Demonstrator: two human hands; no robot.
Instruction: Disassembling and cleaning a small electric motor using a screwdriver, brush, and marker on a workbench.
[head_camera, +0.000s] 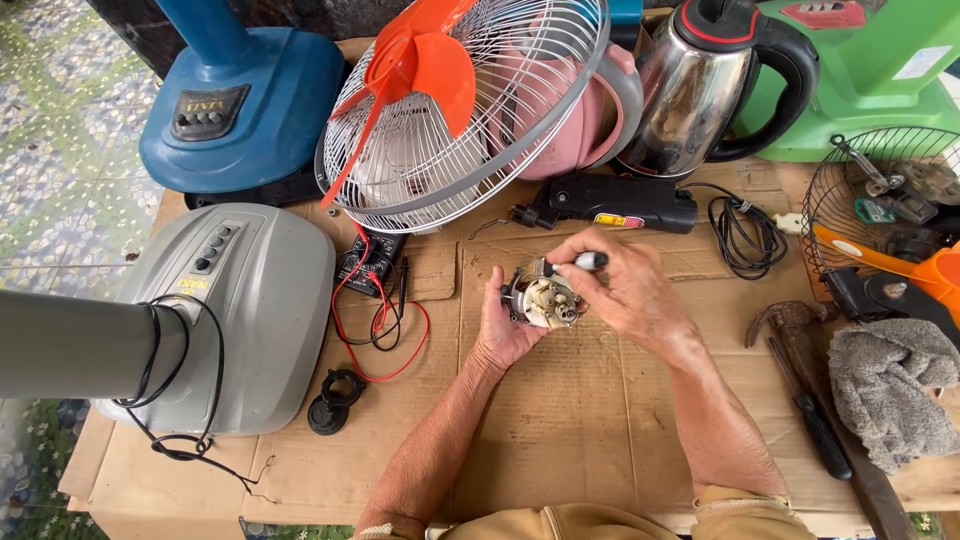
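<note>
tan sleeve cuffs (740, 500), nearest the lens. left hand (500, 330): closed around a small fan motor (542, 300), held above the cardboard sheet (560, 420). right hand (625, 290): pinched on a black-handled tool (585, 262), tip at the motor's top. advice: keep the motor braced, tool square, pressure light. hammer (790, 325) right of the right hand.
</note>
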